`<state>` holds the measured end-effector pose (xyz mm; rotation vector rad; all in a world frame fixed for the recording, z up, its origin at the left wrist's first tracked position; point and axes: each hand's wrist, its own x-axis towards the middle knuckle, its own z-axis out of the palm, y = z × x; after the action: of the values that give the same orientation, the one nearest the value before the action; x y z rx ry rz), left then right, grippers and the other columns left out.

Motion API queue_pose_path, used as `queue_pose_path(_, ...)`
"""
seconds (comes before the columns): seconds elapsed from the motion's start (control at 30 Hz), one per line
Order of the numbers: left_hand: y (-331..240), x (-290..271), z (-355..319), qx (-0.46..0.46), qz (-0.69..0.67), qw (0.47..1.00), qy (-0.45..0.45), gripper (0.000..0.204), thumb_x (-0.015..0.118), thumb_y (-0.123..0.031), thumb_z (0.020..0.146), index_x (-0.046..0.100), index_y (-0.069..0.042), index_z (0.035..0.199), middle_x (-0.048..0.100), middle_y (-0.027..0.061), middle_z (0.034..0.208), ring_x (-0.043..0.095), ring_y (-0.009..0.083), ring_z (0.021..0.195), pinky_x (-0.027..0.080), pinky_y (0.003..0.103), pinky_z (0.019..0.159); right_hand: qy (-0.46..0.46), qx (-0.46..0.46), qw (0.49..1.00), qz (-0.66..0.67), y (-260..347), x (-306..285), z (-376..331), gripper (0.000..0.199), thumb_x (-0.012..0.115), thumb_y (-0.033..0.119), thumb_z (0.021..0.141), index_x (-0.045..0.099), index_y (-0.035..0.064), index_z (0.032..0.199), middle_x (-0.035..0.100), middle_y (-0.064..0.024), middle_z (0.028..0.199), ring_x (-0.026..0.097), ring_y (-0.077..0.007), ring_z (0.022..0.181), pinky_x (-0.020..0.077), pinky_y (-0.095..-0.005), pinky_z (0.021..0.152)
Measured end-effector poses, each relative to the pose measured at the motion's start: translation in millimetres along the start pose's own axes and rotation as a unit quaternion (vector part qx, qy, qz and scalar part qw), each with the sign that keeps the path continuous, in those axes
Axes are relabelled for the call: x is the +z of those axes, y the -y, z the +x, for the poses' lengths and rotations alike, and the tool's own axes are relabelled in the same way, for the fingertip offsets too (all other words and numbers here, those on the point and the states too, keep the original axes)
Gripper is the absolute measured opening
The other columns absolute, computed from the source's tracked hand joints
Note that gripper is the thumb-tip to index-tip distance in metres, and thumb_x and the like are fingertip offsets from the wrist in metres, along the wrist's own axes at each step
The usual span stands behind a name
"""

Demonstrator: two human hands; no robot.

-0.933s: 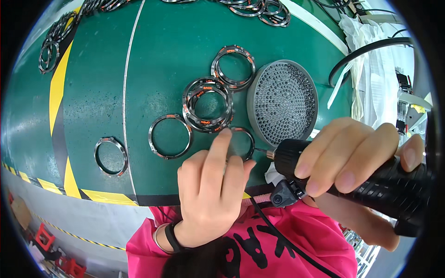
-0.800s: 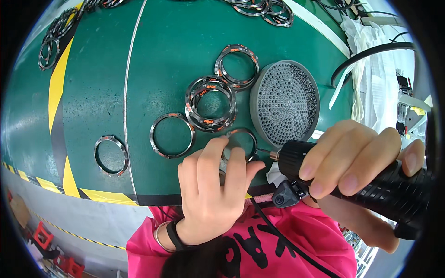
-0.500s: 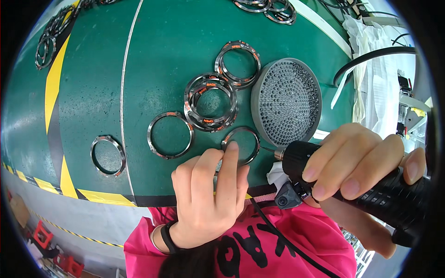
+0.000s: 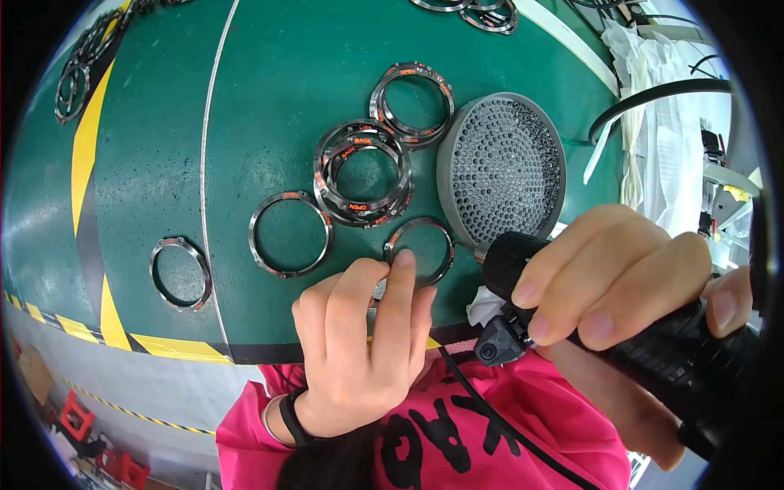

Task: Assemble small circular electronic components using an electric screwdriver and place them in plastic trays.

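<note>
The right hand (image 4: pixel 612 278) has its grip clamped around a thick black cylindrical powered screwdriver (image 4: pixel 510 263), whose narrow nose points toward a dark, slim metal ring (image 4: pixel 451 247). Whether the bit touches that ring cannot be told. The left hand (image 4: pixel 359 351) has one fingertip over the ring's left edge; its fingers bend down side by side, and it cannot be told whether this grip pinches the ring or only steadies it. The ring lies flat on the green worktop (image 4: pixel 269 98), near its dark front edge.

Just beside the ring, on the right, stands a round grey tray (image 4: pixel 447 175) dotted with small holes, dark little pieces gathered along its right side. Beyond the ring sits a stack of black-and-silver rings with orange markings (image 4: pixel 359 214), and past that an overlapping group of similar rings (image 4: pixel 378 106). To the left lies a single slim ring (image 4: pixel 253 233); farther left, past a thin white line (image 4: pixel 204 155), lies another, smaller-looking ring (image 4: pixel 206 273). Yellow-and-black tape (image 4: pixel 90 155) crosses the surface there. More rings (image 4: pixel 492 30) lie at the far edge. Below the screwdriver is a small black camera (image 4: pixel 498 343), in front of a pink shirt (image 4: pixel 523 408).
</note>
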<state>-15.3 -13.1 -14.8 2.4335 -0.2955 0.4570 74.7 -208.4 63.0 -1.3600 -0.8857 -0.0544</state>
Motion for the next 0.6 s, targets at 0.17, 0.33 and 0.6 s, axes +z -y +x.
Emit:
queue_pose_path(0.17,-1.8,4.8,1.1,-0.003,-0.027,0.999,-0.038,0.031,0.078,-0.006,0.065,0.068,-0.001,0.094,0.057,0.009,0.093,0.047,0.0222,0.07,0.038,0.031,0.054,-0.008,-0.003,1.0,-0.006,0.8,10.3,2.1,0.078,0.065,0.065,0.075,0.042,0.0032,0.117,0.052,-0.0062,0.086,0.056,-0.0159,0.059,0.0466,-0.0303,0.051)
queue_pose_path(0.33,-1.6,2.8,2.9,0.006,-0.029,0.999,-0.045,0.025,0.081,-0.01,0.063,0.065,-0.005,0.083,0.059,0.0094,0.098,0.052,0.0249,0.077,0.042,0.034,0.063,-0.014,-0.008,1.0,-0.012,-8.3,2.5,12.0,0.077,0.066,0.064,0.075,0.043,0.0028,0.116,0.052,-0.0058,0.086,0.056,-0.0156,0.059,0.0462,-0.0301,0.051)
queue_pose_path(0.6,3.9,8.6,1.6,0.044,-0.037,0.998,-0.028,0.023,0.072,-0.017,0.072,0.063,-0.004,0.087,0.062,0.0145,0.115,0.057,0.0245,0.09,0.039,0.032,0.073,-0.071,-0.071,0.995,0.012,-25.3,9.1,7.9,0.083,0.063,0.072,0.072,0.045,0.0068,0.12,0.051,-0.0065,0.088,0.055,-0.0157,0.06,0.0456,-0.0307,0.051)
